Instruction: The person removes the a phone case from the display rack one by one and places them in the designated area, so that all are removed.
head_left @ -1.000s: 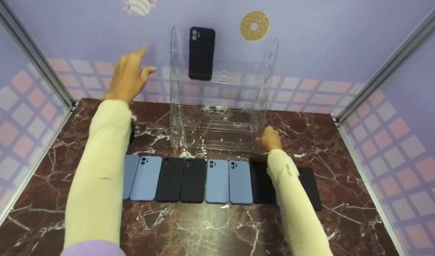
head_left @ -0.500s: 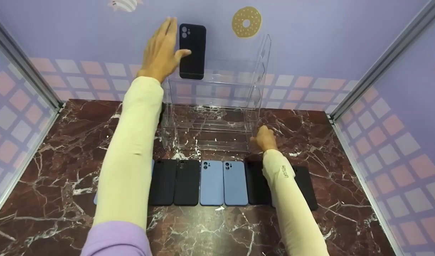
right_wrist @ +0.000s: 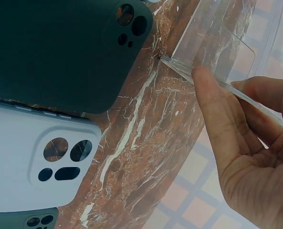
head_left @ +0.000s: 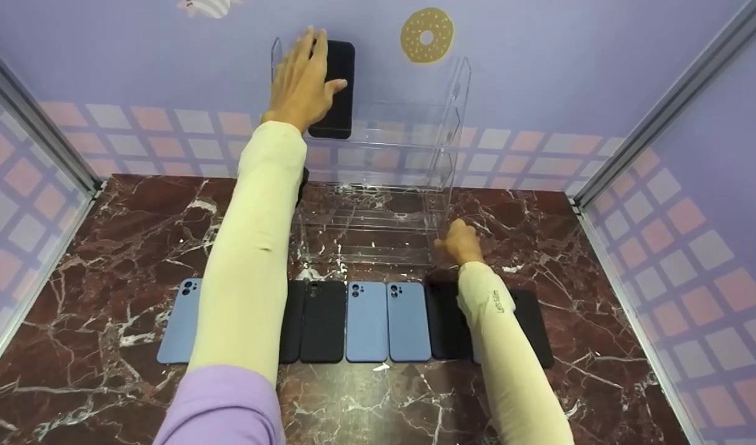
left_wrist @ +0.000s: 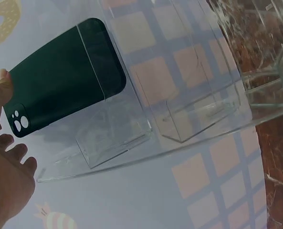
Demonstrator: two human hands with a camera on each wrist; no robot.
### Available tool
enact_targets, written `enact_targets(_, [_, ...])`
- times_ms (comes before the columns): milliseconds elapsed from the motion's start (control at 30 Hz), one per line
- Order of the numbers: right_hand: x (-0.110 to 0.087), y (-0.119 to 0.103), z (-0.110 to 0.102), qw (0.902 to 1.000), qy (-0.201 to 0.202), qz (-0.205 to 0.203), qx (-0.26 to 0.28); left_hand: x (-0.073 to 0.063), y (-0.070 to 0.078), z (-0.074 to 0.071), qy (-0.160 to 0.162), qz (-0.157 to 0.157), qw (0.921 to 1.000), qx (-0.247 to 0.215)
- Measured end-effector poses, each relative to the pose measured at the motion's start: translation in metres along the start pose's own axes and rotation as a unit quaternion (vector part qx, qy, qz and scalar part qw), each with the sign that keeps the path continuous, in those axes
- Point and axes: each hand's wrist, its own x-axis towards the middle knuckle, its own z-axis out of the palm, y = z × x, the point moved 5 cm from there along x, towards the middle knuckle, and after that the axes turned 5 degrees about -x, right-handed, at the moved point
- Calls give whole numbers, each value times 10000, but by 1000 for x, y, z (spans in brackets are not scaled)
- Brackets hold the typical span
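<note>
A black phone case (head_left: 340,93) stands upright on the top tier of a clear acrylic rack (head_left: 449,130). My left hand (head_left: 300,83) reaches up to its left side, fingers straight and thumb across the case's front, covering the camera cutout in the head view. In the left wrist view, the thumb meets the top end of the dark case (left_wrist: 60,76), while the fingers (left_wrist: 17,152) lie beside the cutout corner. Low on the rack's right side, my right hand (head_left: 461,241) pinches the clear side panel (right_wrist: 179,69) between thumb and fingers.
On the marble-patterned table (head_left: 353,408), a row of light blue cases (head_left: 366,321) and black cases (head_left: 323,321) lies before the rack; my sleeves hide some. Behind it rises a purple wall (head_left: 526,74), with metal frame posts (head_left: 649,111) at the sides.
My left hand has moved right, from beside the rack's left edge over to the standing black case. The right hand stays at the rack's side panel. The head view has shifted slightly.
</note>
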Motion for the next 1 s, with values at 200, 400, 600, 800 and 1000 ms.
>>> enact_targets(200, [0, -4, 3, 9998, -170, -40, -9, -3, -3, -5, 344, 123, 9993, -49])
enact_targets(400, [3, -9, 4, 9997, -222, -107, -10, -11, -1, -18, 1530, 640, 9845, -578])
enact_targets(600, [9, -12, 5, 9995, -175, -243, -120, -24, 9, -30, 2367, 1231, 9607, -768])
enact_targets(800, [19, -7, 1, 9996, -228, -191, 0, -46, 27, -51, 3026, 2285, 9187, -1104])
enact_targets(1000, [24, 5, -6, 9997, -170, -191, -11, -83, 10, -76, 3653, 2658, 8765, -1663])
